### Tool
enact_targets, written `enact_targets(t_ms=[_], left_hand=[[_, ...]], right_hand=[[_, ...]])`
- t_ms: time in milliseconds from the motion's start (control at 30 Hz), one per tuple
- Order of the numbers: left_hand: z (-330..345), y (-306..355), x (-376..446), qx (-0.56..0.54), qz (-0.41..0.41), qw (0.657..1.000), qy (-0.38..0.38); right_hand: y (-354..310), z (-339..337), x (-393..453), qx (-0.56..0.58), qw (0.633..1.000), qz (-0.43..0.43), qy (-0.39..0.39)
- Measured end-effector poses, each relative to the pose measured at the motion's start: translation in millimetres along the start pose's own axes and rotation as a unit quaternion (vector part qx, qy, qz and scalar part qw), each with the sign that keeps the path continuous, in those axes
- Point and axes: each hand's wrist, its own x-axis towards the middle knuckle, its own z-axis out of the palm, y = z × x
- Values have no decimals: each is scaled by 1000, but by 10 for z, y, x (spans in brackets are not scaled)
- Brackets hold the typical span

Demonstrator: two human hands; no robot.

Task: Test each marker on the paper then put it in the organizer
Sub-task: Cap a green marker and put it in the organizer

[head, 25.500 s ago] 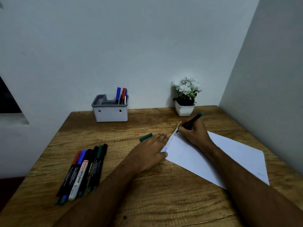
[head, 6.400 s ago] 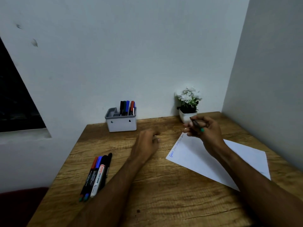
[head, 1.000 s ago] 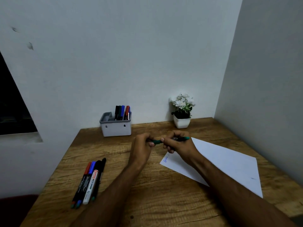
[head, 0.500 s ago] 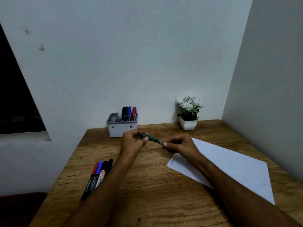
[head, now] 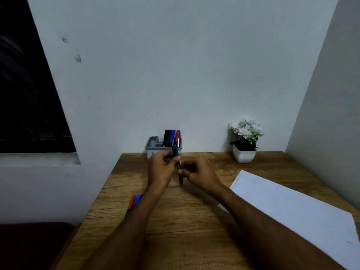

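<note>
- Fingers of the left hand pinch the green marker near its capped top; the right hand grips its lower barrel.
- It stands nearly upright above the bench, long axis pointing toward the organizer.
- That organizer sits just beyond, nearer the left hand, which seems better placed for the drop.

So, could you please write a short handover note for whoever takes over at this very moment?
Left hand: grips the capped green-and-black marker, held upright.
Right hand: pinches the same marker lower down.
Done: four markers stand in the grey plastic organizer at the wall.
Left: put the held marker in; test the red- and blue-capped markers lying by the left forearm on the white paper sheet at right. More may be hidden under the arm.
</note>
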Motion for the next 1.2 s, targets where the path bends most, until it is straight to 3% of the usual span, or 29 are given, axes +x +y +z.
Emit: enact_targets(t_ms=[167, 367, 567, 867, 1200], left_hand=[[-273, 59, 391, 93, 75, 990, 73], [-521, 149, 941, 66, 78, 986, 130], [-451, 136, 1251, 74, 64, 987, 127], [-221, -272, 1160, 162, 15, 985, 54], [-381, -394, 1011, 187, 63, 978, 71]], right_hand=[[-105, 136, 217, -44, 999, 2, 27], [-58, 209, 249, -57, 998, 12, 0], [2, 187, 236, -43, 999, 23, 1], [79, 181, 229, -34, 999, 37, -3], [0, 248, 166, -14, 998, 51, -20]])
